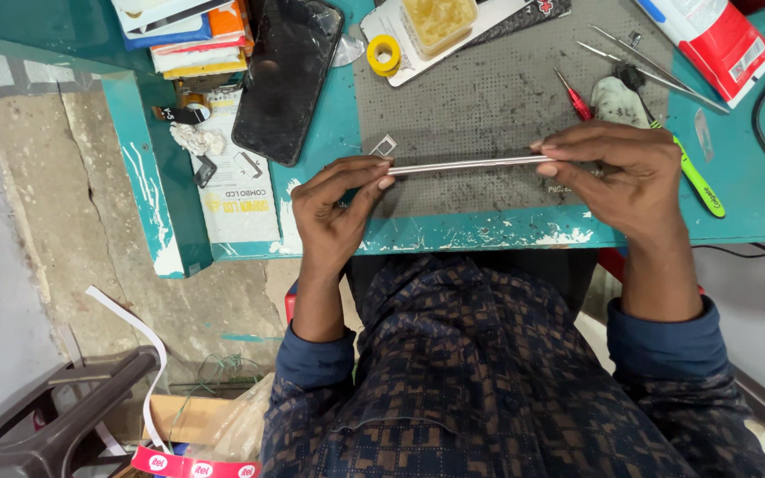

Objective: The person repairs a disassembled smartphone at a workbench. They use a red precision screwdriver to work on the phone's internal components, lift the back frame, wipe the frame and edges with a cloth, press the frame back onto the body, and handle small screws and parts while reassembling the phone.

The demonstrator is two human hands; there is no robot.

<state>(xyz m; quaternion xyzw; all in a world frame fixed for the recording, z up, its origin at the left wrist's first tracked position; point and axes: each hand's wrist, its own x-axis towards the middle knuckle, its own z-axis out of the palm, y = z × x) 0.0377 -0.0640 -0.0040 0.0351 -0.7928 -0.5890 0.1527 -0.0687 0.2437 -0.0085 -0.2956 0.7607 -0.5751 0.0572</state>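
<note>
Nearest, patterned dark sleeves, then both hands raised just over the near edge of the teal tabletop [489, 232]. Left hand [334, 208] pinched on one end of a thin silver-edged phone [462, 165] held edge-on, right hand [617, 173] clamped on the other end, fingertips on top and thumb beneath; hands apart, joined only by the slim body between them. Best handled, by the look of it, with even pressure at both ends and no twisting, since so thin a piece would likely flex. Just under the phone, a grey perforated work mat [489, 97], with a small metal frame [383, 145] beside the left fingertips. Beyond the right hand, a red screwdriver [575, 97], a white rag [617, 99], tweezers [648, 66] and a green-handled brush [699, 181]. Beyond the left hand, a dark phone [287, 75] face up, a roll of yellow tape [383, 54] and a tub of yellowish paste [438, 22]. Nothing between the hands and the mat.
</note>
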